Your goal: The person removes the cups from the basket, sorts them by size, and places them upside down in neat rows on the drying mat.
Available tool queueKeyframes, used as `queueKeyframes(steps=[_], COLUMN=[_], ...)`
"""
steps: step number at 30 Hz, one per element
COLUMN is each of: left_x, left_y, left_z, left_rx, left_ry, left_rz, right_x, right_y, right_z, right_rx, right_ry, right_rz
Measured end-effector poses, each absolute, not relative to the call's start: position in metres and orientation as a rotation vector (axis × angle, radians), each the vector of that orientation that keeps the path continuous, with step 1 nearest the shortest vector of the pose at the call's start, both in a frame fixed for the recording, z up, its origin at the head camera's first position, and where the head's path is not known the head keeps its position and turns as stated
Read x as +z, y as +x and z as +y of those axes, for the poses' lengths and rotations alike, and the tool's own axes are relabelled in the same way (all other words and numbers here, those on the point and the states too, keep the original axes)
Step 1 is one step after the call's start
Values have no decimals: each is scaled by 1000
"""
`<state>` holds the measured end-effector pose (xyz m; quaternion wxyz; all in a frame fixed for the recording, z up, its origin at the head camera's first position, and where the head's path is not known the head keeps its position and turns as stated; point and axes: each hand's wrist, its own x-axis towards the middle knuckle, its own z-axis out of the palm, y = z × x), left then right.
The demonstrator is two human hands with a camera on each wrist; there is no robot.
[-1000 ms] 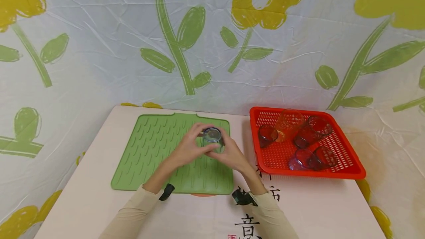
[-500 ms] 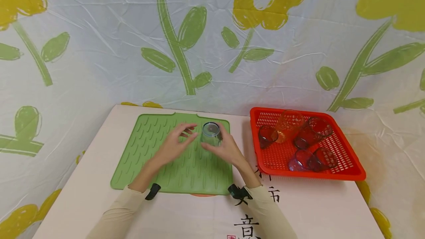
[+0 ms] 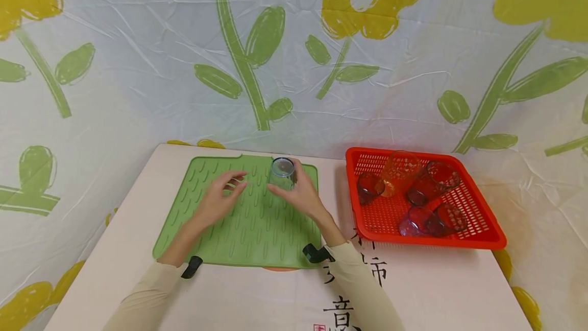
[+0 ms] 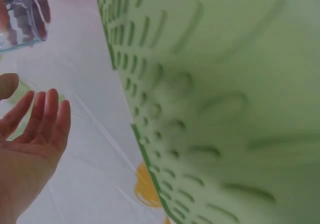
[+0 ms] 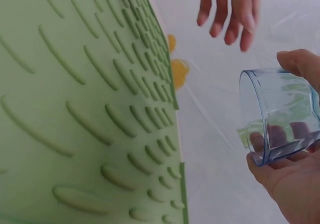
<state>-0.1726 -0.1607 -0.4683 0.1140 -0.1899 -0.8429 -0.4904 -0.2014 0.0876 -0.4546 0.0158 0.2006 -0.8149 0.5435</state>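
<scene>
A clear, blue-tinted drinking glass (image 3: 282, 176) is held in my right hand (image 3: 303, 194) above the back of the green ridged mat (image 3: 239, 241). The right wrist view shows thumb and fingers curled round the glass (image 5: 287, 116), its rim pointing towards the mat. My left hand (image 3: 218, 201) hovers over the mat's middle, to the left of the glass and apart from it. Nothing is in that hand; its fingers look loosely bent in the left wrist view, where the glass (image 4: 22, 21) appears at the upper left.
To the right of the mat stands a red perforated basket (image 3: 432, 241) with several glasses inside, among them a tall orange-tinted one (image 3: 398, 172) and a purple one (image 3: 413, 222). Behind the table hangs a flower-print cloth (image 3: 174, 91).
One second ago both hands held the glass. My left hand has let go and moved left. My right hand has carried the glass slightly left and towards the back of the mat.
</scene>
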Motion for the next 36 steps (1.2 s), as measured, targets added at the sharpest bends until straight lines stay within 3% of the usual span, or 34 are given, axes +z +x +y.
queueKeyframes(steps=[36], left_x=[-502], left_y=[-169], left_z=[-285], left_rx=[-1116], left_ry=[-347], left_rz=[-2663], right_x=[-472], right_y=[-246], right_z=[21], right_rx=[1859], right_ry=[603], right_rz=[-2570])
